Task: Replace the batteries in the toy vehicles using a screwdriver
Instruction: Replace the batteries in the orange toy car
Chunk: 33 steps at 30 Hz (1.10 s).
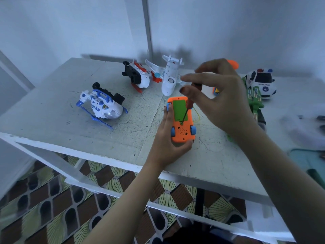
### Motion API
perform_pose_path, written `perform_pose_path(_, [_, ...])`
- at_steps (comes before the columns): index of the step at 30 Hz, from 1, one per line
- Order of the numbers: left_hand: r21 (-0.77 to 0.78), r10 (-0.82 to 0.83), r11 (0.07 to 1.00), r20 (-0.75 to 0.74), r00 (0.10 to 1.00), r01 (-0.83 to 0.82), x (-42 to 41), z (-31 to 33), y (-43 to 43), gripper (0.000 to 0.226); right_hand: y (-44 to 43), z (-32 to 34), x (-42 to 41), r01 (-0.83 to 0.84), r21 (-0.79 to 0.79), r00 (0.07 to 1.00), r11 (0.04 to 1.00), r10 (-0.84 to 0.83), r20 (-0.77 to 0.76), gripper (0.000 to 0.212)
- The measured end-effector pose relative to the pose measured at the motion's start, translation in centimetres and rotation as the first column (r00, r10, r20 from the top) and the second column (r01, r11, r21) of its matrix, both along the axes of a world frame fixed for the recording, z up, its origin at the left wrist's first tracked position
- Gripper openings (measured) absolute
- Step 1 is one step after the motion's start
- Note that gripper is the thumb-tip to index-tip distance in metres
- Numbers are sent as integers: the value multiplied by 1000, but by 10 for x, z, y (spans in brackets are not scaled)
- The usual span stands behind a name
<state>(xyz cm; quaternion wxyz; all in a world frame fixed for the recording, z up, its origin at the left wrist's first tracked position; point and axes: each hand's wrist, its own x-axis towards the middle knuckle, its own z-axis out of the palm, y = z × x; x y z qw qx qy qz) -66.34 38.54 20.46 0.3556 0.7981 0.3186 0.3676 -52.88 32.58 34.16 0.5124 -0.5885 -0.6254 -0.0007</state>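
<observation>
- Pale walls (70, 23) stand behind a white table (52, 110); its painted top is scuffed and pen-marked, and below it we see a floor (52, 208) patterned in brown and yellow.
- Our left hand (167, 140) grips the car (183, 135) from beneath, with fingers curled up its left side and the thumb at its near end.
- We see the car belly up over the table's middle. It is smooth orange plastic with blue wheels, a flat green cover (179, 109) and a cluster of small round holes.
- Our right hand (225, 99) holds one screwdriver (186, 114) by its dark red handle, between thumb and loosely spread fingers. The thin shaft slants down to the cover's near end.
- We count two toys tipped over, a blue helicopter (102, 105) and a red helicopter (138, 77), and one white plane (169, 80) beside them.
- At far right, one police car (263, 81) reads "POLICE"; a green toy (255, 97) lies half hidden behind our right wrist.
</observation>
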Motion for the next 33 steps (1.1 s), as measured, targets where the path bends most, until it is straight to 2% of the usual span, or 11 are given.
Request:
perform_pose_path(5, [6, 6, 1000, -7, 1000, -6, -1, -3, 1, 108, -2, 2, 1, 67, 42, 998, 997, -66, -21, 30])
perform_pose_path(10, [4, -8, 1000, -8, 1000, 8, 0, -2, 1, 106, -4, 2, 9, -47, -64, 998, 997, 44, -42, 18])
perform_pose_path(13, [14, -6, 1000, -11, 1000, 6, 0, -2, 1, 105, -4, 3, 10, -88, -148, 996, 985, 90, 7, 25])
perform_pose_path(15, [20, -8, 1000, -16, 1000, 8, 0, -1, 1, 106, -4, 3, 10, -63, -160, 998, 985, 65, 8, 27])
perform_pose_path(17, [24, -7, 1000, -14, 1000, 7, 0, 0, -1, 107, -3, 3, 8, 0, -113, 999, 994, 4, 35, 30])
perform_pose_path(19, [25, -3, 1000, -17, 1000, 4, 0, 1, -1, 107, -2, 3, 6, 47, -42, 999, 998, -47, -6, 35])
perform_pose_path(21, [20, -1, 1000, -22, 1000, 1, 0, 0, -1, 107, 0, 0, 6, 91, 25, 995, 996, -90, -34, 28])
perform_pose_path(24, [3, 6, 1000, -19, 1000, -6, 0, 1, -1, 106, -1, -5, 3, 118, 85, 993, 989, -120, 16, 24])
perform_pose_path(26, [-6, 15, 1000, -8, 1000, -15, 0, 2, -3, 105, -5, -6, 0, 100, 100, 994, 990, -103, 24, 27])
perform_pose_path(29, [-13, 21, 1000, -1, 1000, -21, 0, 2, -2, 106, -11, -10, 1, 43, 44, 998, 998, -45, 42, 25])
perform_pose_path(33, [-13, 19, 1000, -1, 1000, -19, 1, 2, -2, 107, -18, -8, 2, -134, -92, 990, 987, 137, 37, 33])
